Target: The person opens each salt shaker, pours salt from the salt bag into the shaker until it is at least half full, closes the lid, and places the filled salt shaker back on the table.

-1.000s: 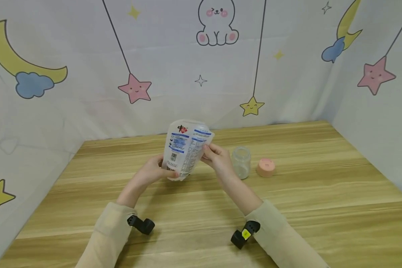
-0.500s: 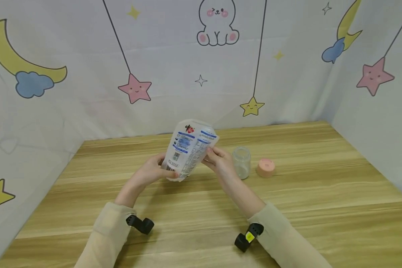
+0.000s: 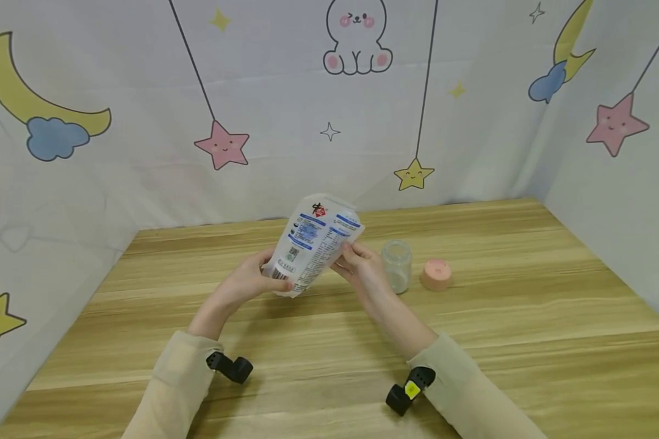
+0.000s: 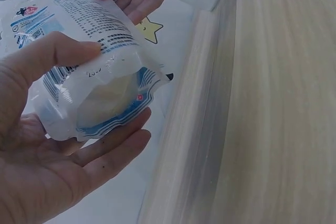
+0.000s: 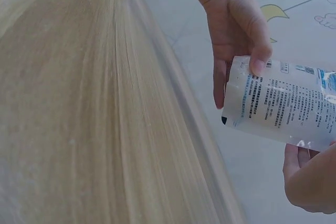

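Note:
A white plastic pouch (image 3: pixel 318 244) with blue and black print is held up, tilted to the right, above the wooden table. My left hand (image 3: pixel 247 280) grips its lower left end, thumb over the printed face. In the left wrist view, that thumb lies on the pouch (image 4: pixel 105 51) and the other fingers go underneath. My right hand (image 3: pixel 362 265) holds the pouch's right edge, thumb in front. In the right wrist view this right hand (image 5: pixel 310 182) is partly cut off at the frame edge. A clear glass jar (image 3: pixel 397 268) stands just right of my right hand.
A round pink lid (image 3: pixel 436 275) lies on the table (image 3: pixel 318 366) to the right of the jar. Behind the table hangs a white curtain (image 3: pixel 285 91) printed with stars, moons and a bear. Black wrist cameras sit on both sleeves.
The pouch's top has tipped to the right. My right hand has shifted slightly right and down with it, while my left hand stays nearly in place. The jar and lid have not moved.

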`<action>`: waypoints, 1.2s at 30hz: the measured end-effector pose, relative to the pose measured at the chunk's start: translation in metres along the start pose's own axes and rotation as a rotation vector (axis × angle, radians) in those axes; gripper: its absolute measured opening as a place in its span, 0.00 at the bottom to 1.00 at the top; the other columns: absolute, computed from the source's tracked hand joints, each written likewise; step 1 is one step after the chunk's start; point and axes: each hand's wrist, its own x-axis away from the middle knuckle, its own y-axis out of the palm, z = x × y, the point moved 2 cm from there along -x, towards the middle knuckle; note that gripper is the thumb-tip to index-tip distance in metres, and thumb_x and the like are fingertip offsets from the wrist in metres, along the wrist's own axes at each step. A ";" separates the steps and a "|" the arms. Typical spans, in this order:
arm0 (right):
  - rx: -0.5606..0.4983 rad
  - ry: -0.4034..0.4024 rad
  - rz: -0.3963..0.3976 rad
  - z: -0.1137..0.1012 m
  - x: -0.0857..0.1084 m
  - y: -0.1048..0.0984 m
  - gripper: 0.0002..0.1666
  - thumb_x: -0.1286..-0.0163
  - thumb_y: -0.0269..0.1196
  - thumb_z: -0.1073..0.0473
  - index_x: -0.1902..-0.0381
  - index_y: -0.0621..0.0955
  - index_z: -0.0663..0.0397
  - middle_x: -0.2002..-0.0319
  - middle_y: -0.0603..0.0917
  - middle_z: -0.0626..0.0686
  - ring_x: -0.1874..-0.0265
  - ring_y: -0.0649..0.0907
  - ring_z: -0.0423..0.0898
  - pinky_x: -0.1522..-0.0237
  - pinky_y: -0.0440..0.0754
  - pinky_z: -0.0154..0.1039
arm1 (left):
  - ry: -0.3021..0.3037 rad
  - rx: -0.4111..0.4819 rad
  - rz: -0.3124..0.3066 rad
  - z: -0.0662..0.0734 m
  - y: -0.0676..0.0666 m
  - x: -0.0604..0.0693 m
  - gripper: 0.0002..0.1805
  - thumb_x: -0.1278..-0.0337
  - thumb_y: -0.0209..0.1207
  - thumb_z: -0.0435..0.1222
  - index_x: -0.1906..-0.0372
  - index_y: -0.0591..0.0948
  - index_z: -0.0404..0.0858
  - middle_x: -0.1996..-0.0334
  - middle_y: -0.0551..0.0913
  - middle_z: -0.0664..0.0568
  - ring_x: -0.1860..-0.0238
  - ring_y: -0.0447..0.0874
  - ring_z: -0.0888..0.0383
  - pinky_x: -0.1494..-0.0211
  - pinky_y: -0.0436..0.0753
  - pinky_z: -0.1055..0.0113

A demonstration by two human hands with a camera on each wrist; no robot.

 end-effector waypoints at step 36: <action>-0.240 0.034 0.035 0.007 0.002 0.002 0.23 0.23 0.45 0.61 0.34 0.68 0.59 0.54 0.84 0.46 0.52 0.83 0.40 0.30 0.67 0.46 | 0.058 0.048 0.043 0.001 -0.003 0.001 0.33 0.47 0.65 0.37 0.35 0.68 0.38 0.47 0.79 0.39 0.51 0.80 0.53 0.48 0.74 0.65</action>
